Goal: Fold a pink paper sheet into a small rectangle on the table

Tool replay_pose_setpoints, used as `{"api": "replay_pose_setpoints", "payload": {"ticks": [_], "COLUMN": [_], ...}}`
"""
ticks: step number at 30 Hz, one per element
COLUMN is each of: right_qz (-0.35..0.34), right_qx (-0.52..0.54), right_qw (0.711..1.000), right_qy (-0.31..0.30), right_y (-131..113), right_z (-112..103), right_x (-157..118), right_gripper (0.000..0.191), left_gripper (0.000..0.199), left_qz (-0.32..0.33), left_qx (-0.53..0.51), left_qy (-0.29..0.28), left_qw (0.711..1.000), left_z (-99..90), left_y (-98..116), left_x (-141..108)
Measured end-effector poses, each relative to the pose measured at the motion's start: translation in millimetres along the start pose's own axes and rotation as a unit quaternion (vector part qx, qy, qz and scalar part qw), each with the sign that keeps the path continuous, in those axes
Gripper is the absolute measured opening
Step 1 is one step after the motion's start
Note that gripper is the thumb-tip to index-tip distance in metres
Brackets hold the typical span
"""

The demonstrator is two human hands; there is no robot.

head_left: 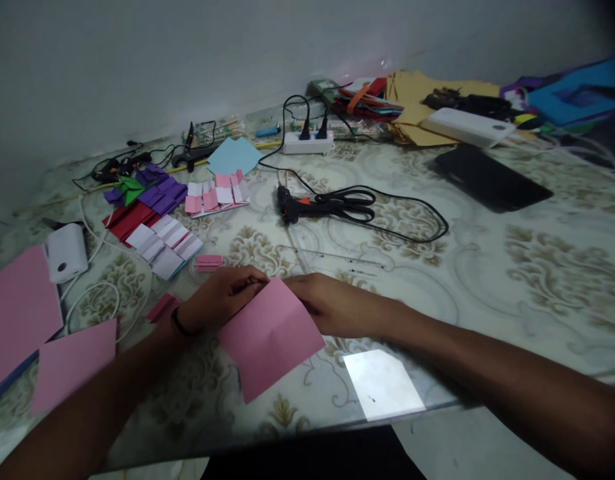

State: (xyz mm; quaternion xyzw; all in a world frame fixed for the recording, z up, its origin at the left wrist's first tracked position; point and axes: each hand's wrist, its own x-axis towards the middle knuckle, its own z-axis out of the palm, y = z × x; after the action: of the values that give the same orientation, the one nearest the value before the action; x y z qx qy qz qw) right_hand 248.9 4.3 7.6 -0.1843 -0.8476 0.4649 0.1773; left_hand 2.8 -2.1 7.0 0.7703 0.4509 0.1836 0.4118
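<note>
A pink sheet of paper (274, 343) is between my hands, tilted with one corner toward the table's front edge. My left hand (232, 297) is closed on its far left side, with the fingertips near the top corner. On the far right side, my right hand (320, 303) grips the same sheet, its fingers partly hidden behind the paper. Small folded pink strips lie by my left hand: one folded strip (209, 263) just beyond it and another folded piece (162, 308) beside the wrist.
Folded white pieces (167, 243), purple ones (162, 193) and pink sheets (77, 360) lie left. A black glue gun (292, 205) with coiled cable sits ahead, before a power strip (308, 142). A black flat object (490, 177) lies right. A bright white shape (384, 385) is near the front edge.
</note>
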Motion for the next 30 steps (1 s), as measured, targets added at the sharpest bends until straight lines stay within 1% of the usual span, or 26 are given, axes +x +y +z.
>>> {"api": "replay_pose_setpoints", "payload": {"ticks": [7, 11, 14, 20, 27, 30], "right_qz": [-0.003, -0.003, 0.002, 0.015, 0.029, 0.029], "right_qx": [0.000, 0.002, 0.001, 0.009, 0.024, 0.021], "right_qw": [1.000, 1.000, 1.000, 1.000, 0.999, 0.999], "right_qy": [0.008, 0.006, 0.005, 0.008, 0.009, 0.013], "right_y": [-0.4, -0.1, 0.0, 0.8, 4.5, 4.6], "right_z": [-0.3, 0.1, -0.2, -0.7, -0.3, -0.6], "right_x": [-1.0, -0.6, -0.2, 0.7, 3.0, 3.4], "right_gripper": [0.023, 0.023, 0.023, 0.021, 0.018, 0.017], "left_gripper": [0.022, 0.023, 0.024, 0.024, 0.024, 0.024], "left_qz": [0.023, 0.007, -0.005, 0.009, -0.018, -0.017], "left_qx": [0.004, 0.005, 0.000, -0.010, -0.018, -0.022], "left_qy": [-0.008, -0.001, -0.007, -0.018, -0.015, -0.015], "left_qw": [1.000, 1.000, 1.000, 1.000, 1.000, 1.000], "left_z": [-1.3, -0.3, -0.4, -2.0, 0.0, 0.1], "left_y": [-0.6, -1.7, -0.9, 1.7, -3.2, -3.2], "left_x": [0.1, -0.1, -0.5, -0.7, -0.6, -0.4]}}
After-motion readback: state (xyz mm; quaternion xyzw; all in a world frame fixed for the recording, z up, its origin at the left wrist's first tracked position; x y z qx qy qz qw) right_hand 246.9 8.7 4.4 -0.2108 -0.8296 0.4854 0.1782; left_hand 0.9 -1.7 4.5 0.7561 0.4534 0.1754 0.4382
